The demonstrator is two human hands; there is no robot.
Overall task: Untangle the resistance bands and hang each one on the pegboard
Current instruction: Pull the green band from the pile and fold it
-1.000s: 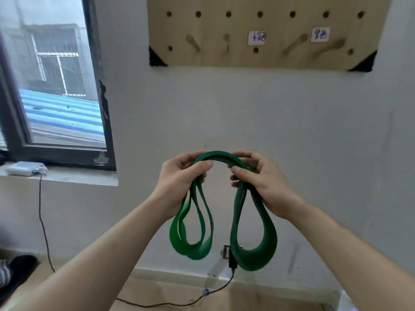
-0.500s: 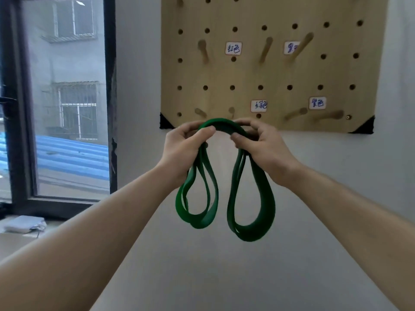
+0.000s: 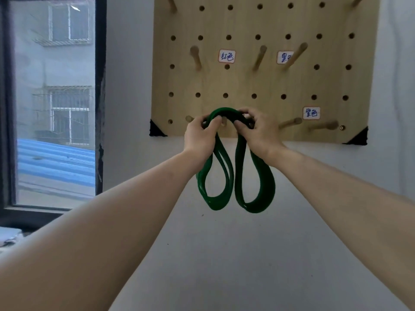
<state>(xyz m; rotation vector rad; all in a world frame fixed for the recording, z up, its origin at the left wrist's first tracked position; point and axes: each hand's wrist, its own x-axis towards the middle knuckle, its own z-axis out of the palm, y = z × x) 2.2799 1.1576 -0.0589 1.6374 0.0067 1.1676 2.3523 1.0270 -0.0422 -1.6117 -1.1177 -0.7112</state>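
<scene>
Upper centre of the frame: wooden pegboard, pegs bare. At its lower edge, mid-frame: green resistance band, folded into two hanging loops, arched top just before a short peg. Probably soft, light, stretchy and grippy, so best held at the arch. Left hand and right hand each pinching that arch, fingers curled.

Looped green rubber resistance band before the wooden pegboard, at its six o'clock edge.
On the band, left hand at ten o'clock, right hand at two.
</scene>
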